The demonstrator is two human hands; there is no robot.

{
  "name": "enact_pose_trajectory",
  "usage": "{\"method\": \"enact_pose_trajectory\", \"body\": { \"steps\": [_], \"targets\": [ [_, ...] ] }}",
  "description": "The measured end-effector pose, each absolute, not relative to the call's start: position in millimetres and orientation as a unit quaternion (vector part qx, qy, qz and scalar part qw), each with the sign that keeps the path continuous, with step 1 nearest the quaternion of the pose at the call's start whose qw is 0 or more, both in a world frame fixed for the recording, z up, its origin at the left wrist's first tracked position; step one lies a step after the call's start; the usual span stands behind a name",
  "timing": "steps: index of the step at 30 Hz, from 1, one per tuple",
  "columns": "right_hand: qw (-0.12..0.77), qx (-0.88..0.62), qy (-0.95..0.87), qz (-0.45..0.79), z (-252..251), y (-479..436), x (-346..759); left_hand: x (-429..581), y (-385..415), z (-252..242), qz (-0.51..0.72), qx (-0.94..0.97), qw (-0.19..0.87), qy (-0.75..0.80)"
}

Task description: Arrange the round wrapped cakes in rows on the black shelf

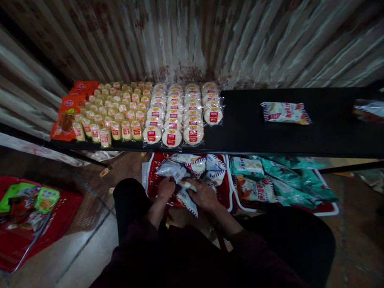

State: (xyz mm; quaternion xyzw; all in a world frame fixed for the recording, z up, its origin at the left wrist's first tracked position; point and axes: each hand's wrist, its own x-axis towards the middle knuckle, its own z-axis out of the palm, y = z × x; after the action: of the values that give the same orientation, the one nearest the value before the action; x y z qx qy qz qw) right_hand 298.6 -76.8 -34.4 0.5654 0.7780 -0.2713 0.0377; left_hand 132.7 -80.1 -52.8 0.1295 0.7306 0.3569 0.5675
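In the head view, both of my hands are down in a red shopping basket (151, 169) below the shelf's front edge. My left hand (166, 188) is closed at the near end of a silvery-white snack packet (172, 170), its fingertips partly hidden. Beside it, my right hand (202, 193) grips another white snack packet (187, 201) with a striped edge, which hangs tilted toward me. Several more striped-edge packets lie behind my hands in the same basket.
A black shelf (242, 135) carries rows of small yellow packaged cakes (115, 130), round white crackers (171, 136), orange bags (68, 113) and a lone striped packet (286, 112). A second basket (328, 212) holds green bags (282, 174). Another red basket (64, 215) stands left.
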Motion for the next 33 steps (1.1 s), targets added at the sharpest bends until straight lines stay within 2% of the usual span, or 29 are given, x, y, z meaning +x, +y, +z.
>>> {"method": "enact_pose_trajectory", "body": {
  "steps": [2,3,5,6,8,10,12,17,21,26,30,33],
  "targets": [
    [0.046,0.578,0.767,-0.274,-37,-80,287,125,-74,-40,0.379,0.172,0.494,0.764],
    [0.038,0.583,0.762,-0.281,-39,-81,281,125,-73,-33,0.398,0.233,0.415,0.784],
    [-0.005,0.593,0.744,-0.308,-44,-83,273,131,-73,-22,0.417,0.368,0.334,0.761],
    [-0.039,0.591,0.737,-0.325,-46,-83,272,136,-74,-18,0.414,0.44,0.327,0.726],
    [-0.12,0.583,0.731,-0.335,-49,-85,280,145,-78,-15,0.385,0.557,0.376,0.633],
    [-0.196,0.591,0.725,-0.295,-50,-89,299,150,-83,-20,0.346,0.613,0.427,0.568],
    [-0.235,0.634,0.699,-0.233,-50,-94,324,149,-85,-31,0.318,0.611,0.45,0.568],
    [-0.23,0.696,0.651,-0.198,-57,-99,358,137,-85,-57,0.26,0.534,0.474,0.65],
    [-0.229,0.704,0.632,-0.227,-68,-82,344,136,-86,-42,0.225,0.513,0.489,0.669],
    [-0.227,0.626,0.685,-0.296,-68,-70,299,152,-63,-13,0.235,0.699,0.313,0.599],
    [-0.212,0.512,0.769,-0.32,-57,-85,279,168,-26,-17,0.101,0.806,0.171,0.558],
    [-0.211,0.517,0.794,-0.241,-47,-87,299,179,-7,-30,-0.005,0.802,0.136,0.581]
  ]
}}
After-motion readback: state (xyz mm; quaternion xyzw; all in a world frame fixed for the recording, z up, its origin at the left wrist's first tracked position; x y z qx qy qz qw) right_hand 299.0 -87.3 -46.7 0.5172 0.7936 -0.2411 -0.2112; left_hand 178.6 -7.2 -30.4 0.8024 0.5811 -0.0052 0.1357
